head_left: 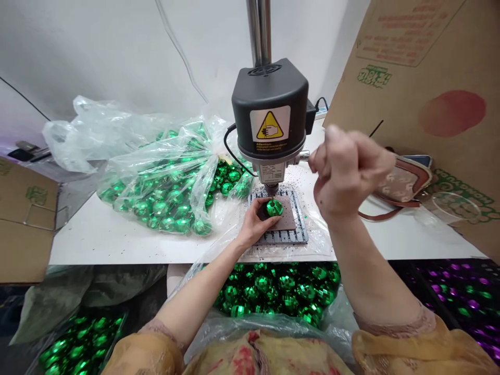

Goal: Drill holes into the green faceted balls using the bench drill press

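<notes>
One faceted green mirror ball (274, 207) sits on the brown board (289, 221) over the slotted base plate (303, 235), directly under the drill press (271, 114). Being round, it shows no long axis; the chuck (272, 189) stands upright just above it, though I cannot tell whether the bit has entered. The left hand (258, 221) is nearer, at the ball's 8 o'clock, pinching it narrowly between thumb and fingers. The right hand (349, 166), higher and well apart at 2 o'clock, is curled in a fist, seemingly around the feed lever (303, 156), mostly hidden.

A clear plastic bag (156, 192) of green balls fills the desk (128, 250) at 9 to 10 o'clock; a handbag (404, 179) lies near 3 o'clock. More mirror balls (277, 286) lie below the edge at 6 o'clock. Overhead, the chuck blocks the way; left fingers rest close beside it.
</notes>
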### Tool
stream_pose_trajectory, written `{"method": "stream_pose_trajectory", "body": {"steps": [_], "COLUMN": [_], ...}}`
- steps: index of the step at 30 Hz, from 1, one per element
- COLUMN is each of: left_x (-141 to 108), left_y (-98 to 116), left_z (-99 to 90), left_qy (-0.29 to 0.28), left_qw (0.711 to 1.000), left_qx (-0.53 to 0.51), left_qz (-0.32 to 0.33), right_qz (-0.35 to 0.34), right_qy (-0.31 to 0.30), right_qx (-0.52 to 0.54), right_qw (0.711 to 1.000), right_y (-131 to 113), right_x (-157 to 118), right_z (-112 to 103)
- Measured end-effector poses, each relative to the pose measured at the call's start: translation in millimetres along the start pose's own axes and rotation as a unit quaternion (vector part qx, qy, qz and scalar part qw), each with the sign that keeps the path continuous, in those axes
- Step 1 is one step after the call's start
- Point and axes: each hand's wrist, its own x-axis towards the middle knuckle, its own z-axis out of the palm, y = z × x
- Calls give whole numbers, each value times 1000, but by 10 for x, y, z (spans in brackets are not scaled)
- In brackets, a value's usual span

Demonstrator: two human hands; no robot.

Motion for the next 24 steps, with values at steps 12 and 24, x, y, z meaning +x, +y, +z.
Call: {"method": "stream_pose_trajectory", "body": {"steps": [12,24], "left_x": [-1100,336], "left_y": [714,303], "left_z": [-785,-1300], "left_qy": [-300,29], "left_qw": [870,922], "left_qx": [389,377], "left_qz": [37,89], "right_qz": [30,19], "right_qy": [43,69], "right_qx": [112,108], "right_qw": [992,992], "right_y": [-26,-55], "right_x": [370,313], "right_z": [143,149]}}
